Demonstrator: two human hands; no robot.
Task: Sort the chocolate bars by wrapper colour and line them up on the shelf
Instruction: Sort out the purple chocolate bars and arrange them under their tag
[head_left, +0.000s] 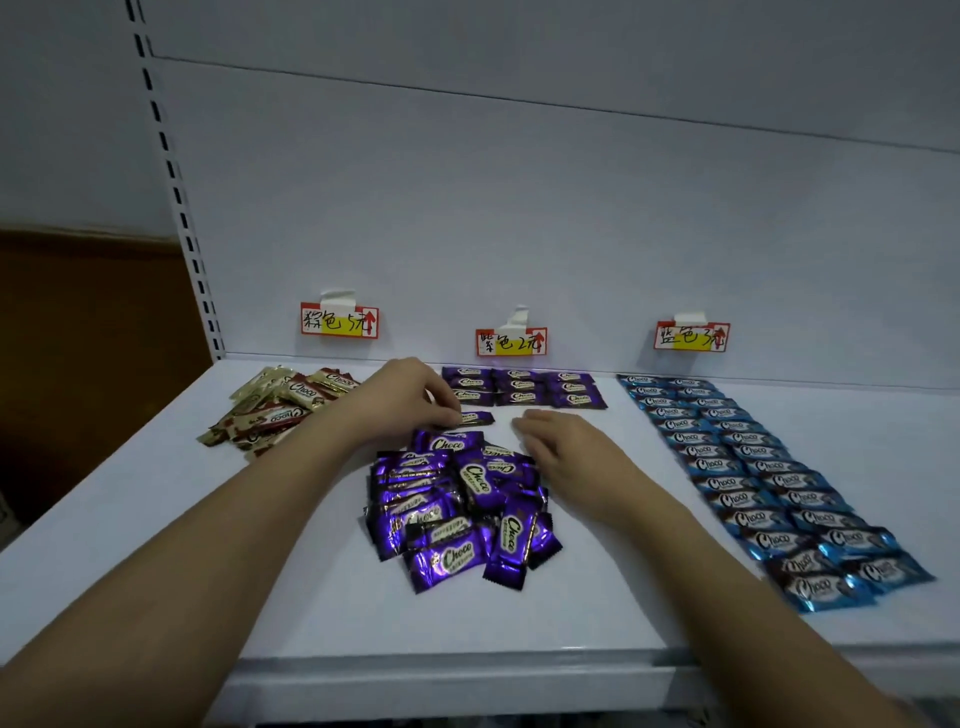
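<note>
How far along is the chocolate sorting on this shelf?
Done: blue bars lined up in two columns. In hand: purple rows begun; the left hand sets another purple bar down. Left: the loose purple pile and the heaped brown bars.

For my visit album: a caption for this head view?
Left hand sets a purple bar below the purple rows; right hand hovers open.

The scene is dimly and evenly lit, with a cool bluish cast. Only soft, faint shadows are thrown on the shelf. Small glints are seen on the purple wrappers. Straight lines are bowed by wide-angle distortion toward the edges. Fine print is softened by slight blur.
</note>
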